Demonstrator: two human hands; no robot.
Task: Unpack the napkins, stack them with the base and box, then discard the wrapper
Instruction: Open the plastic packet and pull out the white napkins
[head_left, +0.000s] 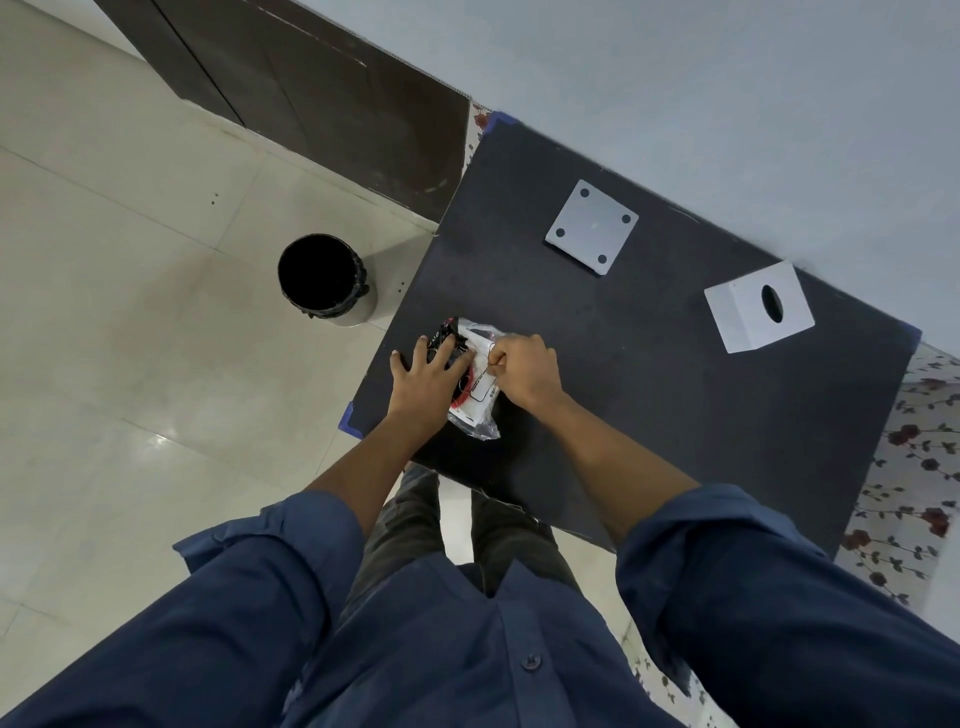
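Note:
A wrapped napkin pack (475, 400), in clear plastic with red, black and white print, lies near the left front of the dark table (623, 364). My left hand (428, 379) presses flat on its left part, fingers spread. My right hand (524, 371) is closed in a pinch on the wrapper's top right part. A flat white square base (592, 226) with four dark dots lies at the table's far side. A white box (758, 307) with an oval slot on top stands to the right of the base.
A round bin (324, 278) lined with a black bag stands on the tiled floor left of the table. Dark cabinet doors (311, 88) run along the far wall. A flowered cloth (914, 467) shows beyond the table's right edge.

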